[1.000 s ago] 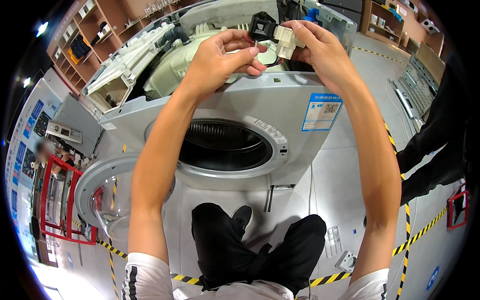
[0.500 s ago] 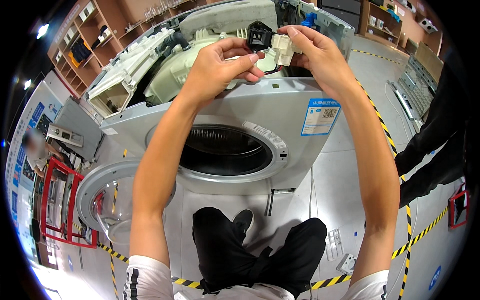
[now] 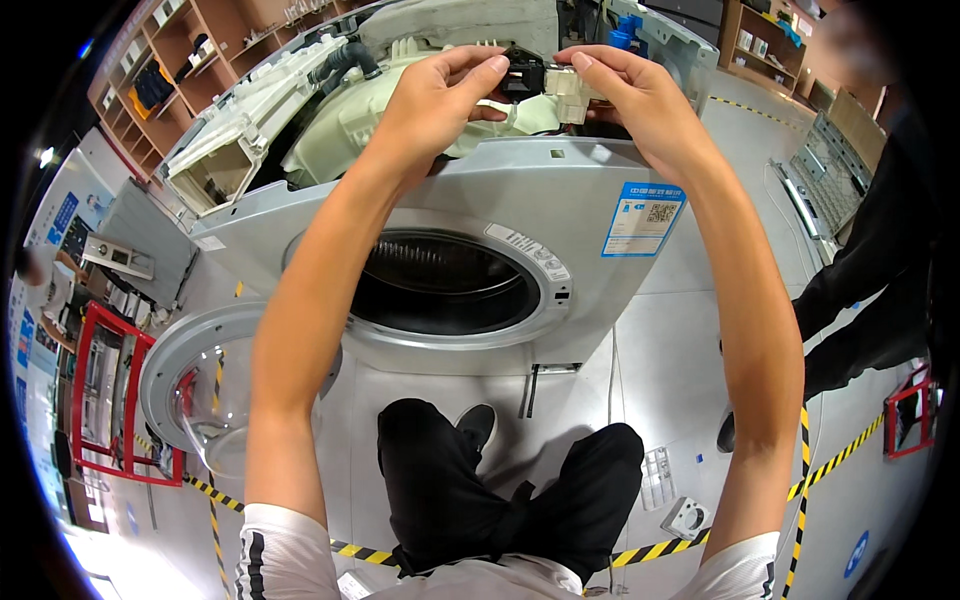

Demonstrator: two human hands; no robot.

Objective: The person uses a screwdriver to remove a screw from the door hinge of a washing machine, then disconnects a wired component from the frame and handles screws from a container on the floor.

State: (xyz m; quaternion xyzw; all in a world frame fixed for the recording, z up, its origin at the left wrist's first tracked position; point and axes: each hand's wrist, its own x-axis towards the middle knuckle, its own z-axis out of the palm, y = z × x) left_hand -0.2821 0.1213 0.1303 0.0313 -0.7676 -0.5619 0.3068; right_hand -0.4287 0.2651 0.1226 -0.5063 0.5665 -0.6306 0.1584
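Above the front panel point(image 3: 590, 185) of an opened washing machine, I hold two joined parts between my hands. My left hand point(image 3: 435, 100) pinches a black plastic part point(image 3: 524, 80) that looks like a door lock switch. My right hand point(image 3: 640, 100) grips the off-white plastic connector block point(image 3: 567, 92) against its right side. Whether the two are fully seated together I cannot tell. Dark wires below the connector are mostly hidden now. Beneath and behind my hands lies the pale tub point(image 3: 345, 135) inside the machine.
The round glass door point(image 3: 215, 400) hangs open at the left, beside the dark drum opening point(image 3: 450, 290). An off-white drawer housing point(image 3: 215, 175) borders the tub. A person in black trousers point(image 3: 865, 310) stands at the right. Small parts point(image 3: 686, 518) lie on the floor.
Both hands stay on the joined parts, which have tipped so the black part shows more edge-on. The wires below have largely gone from sight. The view has shifted slightly.
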